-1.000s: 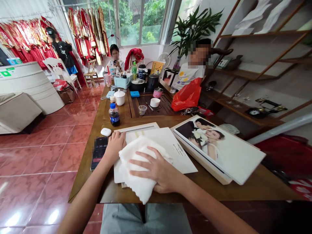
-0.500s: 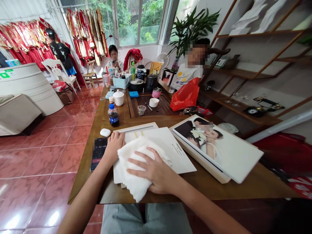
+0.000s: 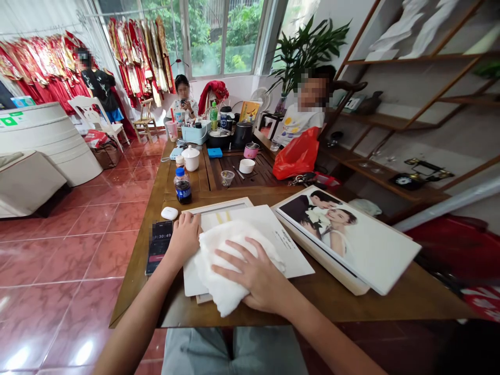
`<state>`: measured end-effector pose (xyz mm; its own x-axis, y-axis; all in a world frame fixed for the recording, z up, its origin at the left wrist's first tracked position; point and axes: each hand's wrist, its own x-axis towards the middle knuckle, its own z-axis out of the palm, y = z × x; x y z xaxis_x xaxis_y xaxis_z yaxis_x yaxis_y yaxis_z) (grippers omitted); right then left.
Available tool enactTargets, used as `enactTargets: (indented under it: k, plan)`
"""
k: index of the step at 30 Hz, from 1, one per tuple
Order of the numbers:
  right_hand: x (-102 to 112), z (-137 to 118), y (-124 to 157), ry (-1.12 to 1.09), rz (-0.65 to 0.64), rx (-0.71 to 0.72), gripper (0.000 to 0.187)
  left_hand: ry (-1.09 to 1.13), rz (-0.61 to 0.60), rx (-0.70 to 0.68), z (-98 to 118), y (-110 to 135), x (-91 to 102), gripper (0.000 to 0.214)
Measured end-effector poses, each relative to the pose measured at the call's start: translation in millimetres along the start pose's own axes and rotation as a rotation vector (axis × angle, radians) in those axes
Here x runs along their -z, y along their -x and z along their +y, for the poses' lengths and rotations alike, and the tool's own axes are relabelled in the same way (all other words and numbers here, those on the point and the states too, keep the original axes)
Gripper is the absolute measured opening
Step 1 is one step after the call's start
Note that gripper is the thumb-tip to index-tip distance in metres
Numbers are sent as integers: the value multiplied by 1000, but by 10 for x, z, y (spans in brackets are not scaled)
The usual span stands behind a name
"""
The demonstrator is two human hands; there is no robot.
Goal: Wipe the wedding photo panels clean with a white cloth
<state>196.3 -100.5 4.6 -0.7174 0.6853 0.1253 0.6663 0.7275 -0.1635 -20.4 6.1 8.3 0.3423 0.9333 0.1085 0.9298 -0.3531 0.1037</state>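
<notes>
Our right grip (image 3: 258,276), spread open, has slid the white cloth (image 3: 222,297) beneath it rightward over the white panel (image 3: 297,258); we seem mid-wipe. Our left grip's (image 3: 185,235) closure we cannot tell.

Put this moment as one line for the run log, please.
right hand: spread on white cloth | cloth: on white panel | left hand: at panel's left edge | phone: beside left forearm

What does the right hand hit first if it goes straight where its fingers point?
Likely the left hand, just past the edge of the white cloth under the right hand; relative height is hard to judge.
</notes>
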Motion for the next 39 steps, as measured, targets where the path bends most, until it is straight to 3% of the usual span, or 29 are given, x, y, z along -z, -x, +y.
enactTargets:
  k: [2, 8, 14, 19, 25, 30, 39]
  plan:
    - [-21, -14, 15, 10, 6, -17, 74, -2, 2, 2, 10, 5, 1, 43]
    - [-74, -168, 4, -74, -50, 126, 71, -25, -12, 41, 20, -22, -19, 39]
    - [17, -92, 6, 2, -20, -45, 71, -9, 9, 7, 6, 5, -17, 40]
    - [18, -131, 80, -23, -44, 68, 72, -30, 17, 16, 7, -1, -34, 39]
    - [19, -76, 174, 51, 15, -44, 73, -16, 37, 8, 3, -6, -43, 39]
    - [-4, -118, 289, 103, 55, 60, 86, -26, 42, 7, -5, -9, -53, 39]
    - [18, 308, 803, 235, 314, -226, 69, -16, 24, 19, -1, -24, -44, 40]
